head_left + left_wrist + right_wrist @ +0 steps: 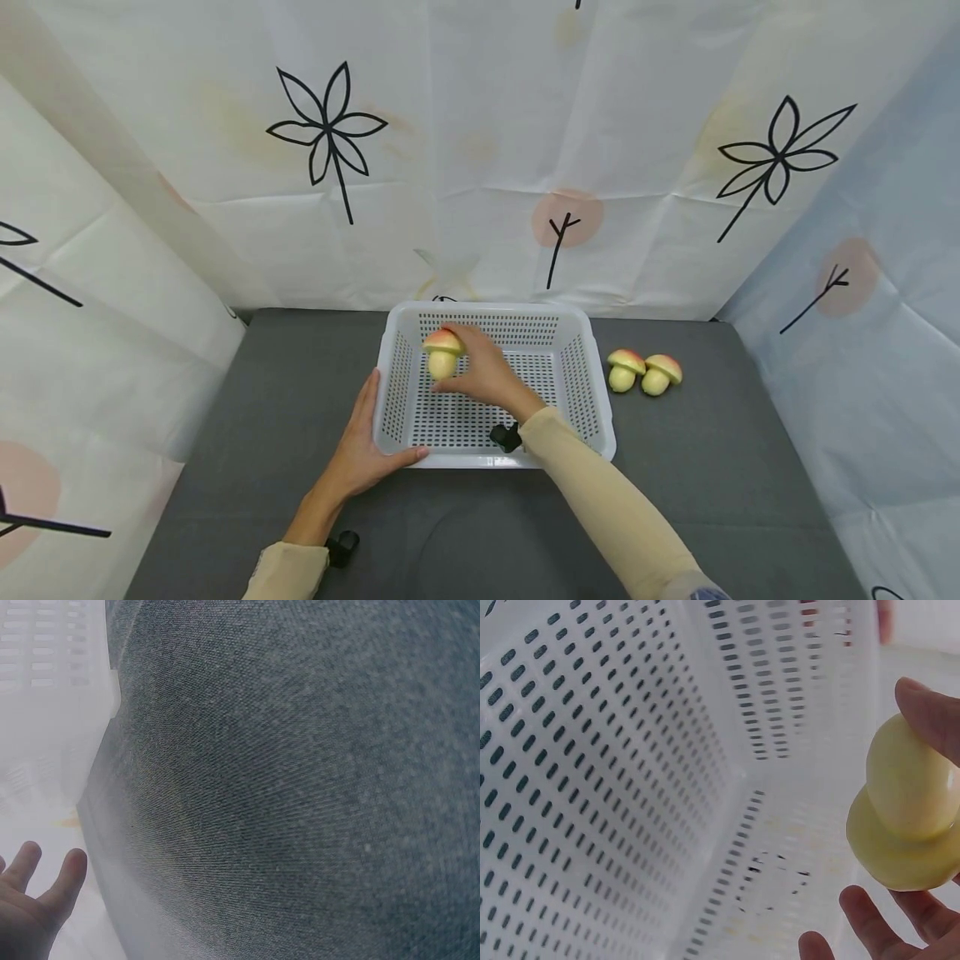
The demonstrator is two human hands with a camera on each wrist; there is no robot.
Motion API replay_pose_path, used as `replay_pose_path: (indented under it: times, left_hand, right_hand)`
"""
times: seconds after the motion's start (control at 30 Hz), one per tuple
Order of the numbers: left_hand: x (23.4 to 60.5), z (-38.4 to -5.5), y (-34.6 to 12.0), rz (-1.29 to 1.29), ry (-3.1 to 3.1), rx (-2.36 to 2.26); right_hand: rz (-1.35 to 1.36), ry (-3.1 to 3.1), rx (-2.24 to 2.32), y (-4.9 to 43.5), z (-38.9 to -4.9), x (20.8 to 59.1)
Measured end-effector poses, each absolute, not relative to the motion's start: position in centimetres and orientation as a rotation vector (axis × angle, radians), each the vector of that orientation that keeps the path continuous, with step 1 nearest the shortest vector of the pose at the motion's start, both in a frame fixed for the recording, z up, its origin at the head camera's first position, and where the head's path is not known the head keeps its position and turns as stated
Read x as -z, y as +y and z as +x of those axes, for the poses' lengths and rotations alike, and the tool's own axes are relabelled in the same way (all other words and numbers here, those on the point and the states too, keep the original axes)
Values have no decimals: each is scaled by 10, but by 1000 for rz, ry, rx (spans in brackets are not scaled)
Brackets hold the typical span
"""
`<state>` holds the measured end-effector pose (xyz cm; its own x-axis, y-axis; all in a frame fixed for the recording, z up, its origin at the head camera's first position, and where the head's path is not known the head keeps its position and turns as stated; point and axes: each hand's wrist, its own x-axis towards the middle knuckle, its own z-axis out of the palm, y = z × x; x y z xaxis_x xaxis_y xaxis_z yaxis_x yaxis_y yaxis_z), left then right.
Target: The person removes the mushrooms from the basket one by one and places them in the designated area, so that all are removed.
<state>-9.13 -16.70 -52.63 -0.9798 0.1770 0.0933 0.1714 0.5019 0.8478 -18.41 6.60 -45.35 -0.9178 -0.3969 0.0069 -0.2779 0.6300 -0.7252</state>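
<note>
In the head view my right hand (486,367) pinches a toy mushroom (442,353) with a red-yellow cap and pale stem, over the left part of a white perforated plastic basket (596,392). The right wrist view shows this mushroom (911,787) with the thumb on its stem and fingers by its cap. At the basket's front left corner is my left hand (362,458), thumb along the front rim and straight fingers beside the left wall. Some of its fingers (64,885) appear spread in the left wrist view.
Two similar toy mushrooms, one (625,370) touching the other (661,374), lie right of the basket on the dark grey table cloth (675,467). White printed curtains (465,167) enclose the back and both sides. Black wrist mounts (342,548) sit at both wrists.
</note>
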Motion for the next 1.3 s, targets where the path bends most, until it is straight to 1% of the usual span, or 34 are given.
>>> replay_pose_path:
  times: [0.3,0.53,0.87,1.3]
  left_hand:
    - [527,-91,-166,312,2712,-1540]
    - [528,-92,-166,325,2719,-1539]
    - [527,-92,-166,306,2731,-1527]
    - [526,-92,-166,281,2736,-1507]
  right_hand:
    - [-624,2738,1242,83,-171,437]
    - [-662,2764,1258,101,-166,433]
    - [-595,2790,1304,130,-159,431]
    - [-591,2835,1318,173,-151,432]
